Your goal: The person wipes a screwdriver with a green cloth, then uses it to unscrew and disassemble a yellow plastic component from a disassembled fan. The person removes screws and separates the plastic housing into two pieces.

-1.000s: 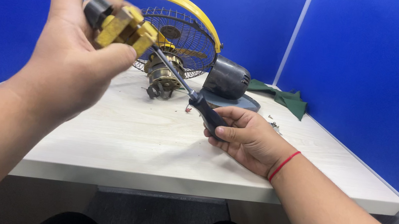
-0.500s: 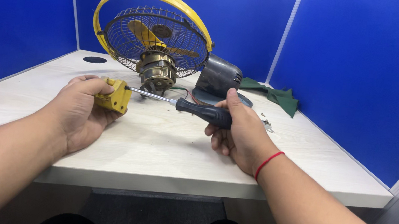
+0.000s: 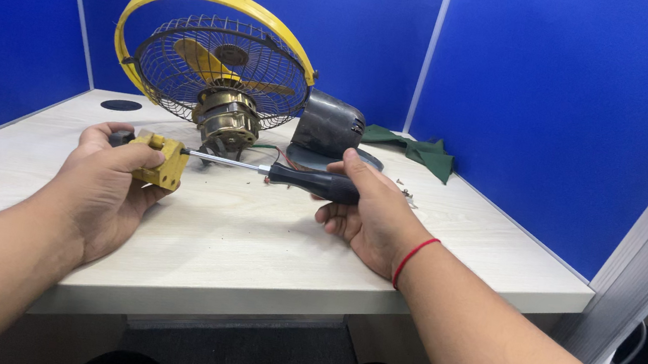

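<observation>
My left hand (image 3: 109,183) grips a small yellow block-shaped fan part (image 3: 163,161) just above the pale tabletop (image 3: 250,239). In my right hand (image 3: 366,208) is a screwdriver (image 3: 275,171) with a black handle, held level; its metal tip meets the right side of the yellow part. A red thread circles my right wrist. Behind the hands stands a dismantled table fan (image 3: 218,68) with a yellow rim, dark wire guard, yellow blades and a bare brass-coloured motor.
A dark grey motor cover (image 3: 329,126) sits to the right of the fan. A green cloth (image 3: 420,150) lies at the back right, with small screws (image 3: 406,193) near it. Blue partition walls enclose the desk; a round cable hole (image 3: 120,105) is at the back left.
My left hand came down from head height to the tabletop with the yellow part. The screwdriver went from slanted to level, its tip still at the part.
</observation>
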